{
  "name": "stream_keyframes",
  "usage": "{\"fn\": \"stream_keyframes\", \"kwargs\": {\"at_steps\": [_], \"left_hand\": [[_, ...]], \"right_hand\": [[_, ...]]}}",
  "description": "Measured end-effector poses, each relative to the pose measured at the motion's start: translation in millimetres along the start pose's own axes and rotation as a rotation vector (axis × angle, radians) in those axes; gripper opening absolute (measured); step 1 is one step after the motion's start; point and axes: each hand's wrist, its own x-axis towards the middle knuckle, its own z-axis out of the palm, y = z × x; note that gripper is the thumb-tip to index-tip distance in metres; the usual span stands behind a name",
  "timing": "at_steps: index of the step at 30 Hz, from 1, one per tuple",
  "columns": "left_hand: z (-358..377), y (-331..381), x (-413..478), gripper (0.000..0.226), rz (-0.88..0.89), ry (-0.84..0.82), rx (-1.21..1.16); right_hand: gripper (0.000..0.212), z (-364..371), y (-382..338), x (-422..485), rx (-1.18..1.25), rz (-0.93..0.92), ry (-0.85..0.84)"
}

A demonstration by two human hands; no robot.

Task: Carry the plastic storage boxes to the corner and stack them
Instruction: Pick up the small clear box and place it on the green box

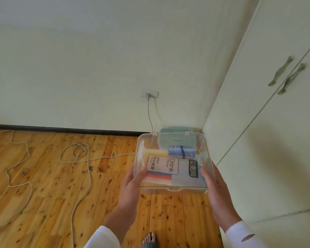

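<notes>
I hold a clear plastic storage box point(202, 147) in the air in front of me, above the wooden floor near the room's corner. My left hand point(132, 183) grips its left side and my right hand point(215, 187) grips its right side. Through the clear lid I see a "Drink Straw" packet point(163, 164), a banded stack of cards point(182, 151) and a pale blue packet point(186, 174). A green box point(175, 130) sits on the floor in the corner, partly hidden behind the held box.
A white wardrobe point(267, 122) with two handles fills the right side. A wall socket point(149, 94) with a grey plug is above the corner. A white cable point(75, 158) loops across the wooden floor at left. My sandalled foot point(150, 239) is at the bottom.
</notes>
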Motion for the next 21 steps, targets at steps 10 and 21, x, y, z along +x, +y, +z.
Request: {"fn": "stream_keyframes", "kwargs": {"at_steps": [10, 21], "left_hand": [[6, 23, 106, 0.042, -0.046, -0.012, 0.011], [65, 32, 219, 0.037, -0.113, 0.024, 0.041]], "right_hand": [[0.03, 19, -13, 89, 0.04, 0.02, 0.037], [0.047, -13, -21, 209, 0.109, 0.026, 0.019]]}}
